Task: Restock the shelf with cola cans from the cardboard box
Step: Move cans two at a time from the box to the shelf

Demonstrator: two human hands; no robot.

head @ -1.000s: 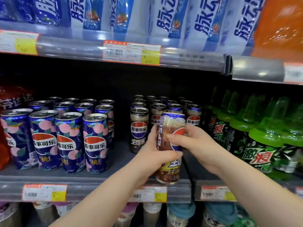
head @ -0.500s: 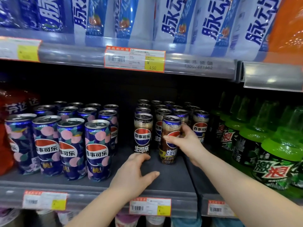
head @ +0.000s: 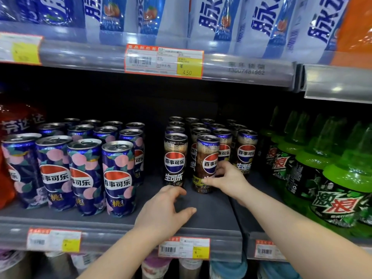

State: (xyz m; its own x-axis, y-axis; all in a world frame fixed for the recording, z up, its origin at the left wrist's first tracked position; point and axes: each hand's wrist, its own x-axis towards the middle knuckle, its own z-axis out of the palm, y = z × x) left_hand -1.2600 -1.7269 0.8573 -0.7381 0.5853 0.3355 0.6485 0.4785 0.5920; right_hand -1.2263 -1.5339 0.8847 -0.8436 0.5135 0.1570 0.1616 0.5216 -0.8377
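R grip point(head: 229, 180) holds cola can point(head: 206, 156) beside brown cans point(head: 174, 158), green bottles point(head: 342, 190) to rt.

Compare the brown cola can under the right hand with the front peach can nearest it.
The brown cola can shows brown cola below a blue rim; the peach can is dark blue with pink peaches. The right hand grips the brown cola can; nothing touches the peach can. The brown cola can stands further back than the peach can. Both are upright, slim and carry the same red, white and blue roundel.
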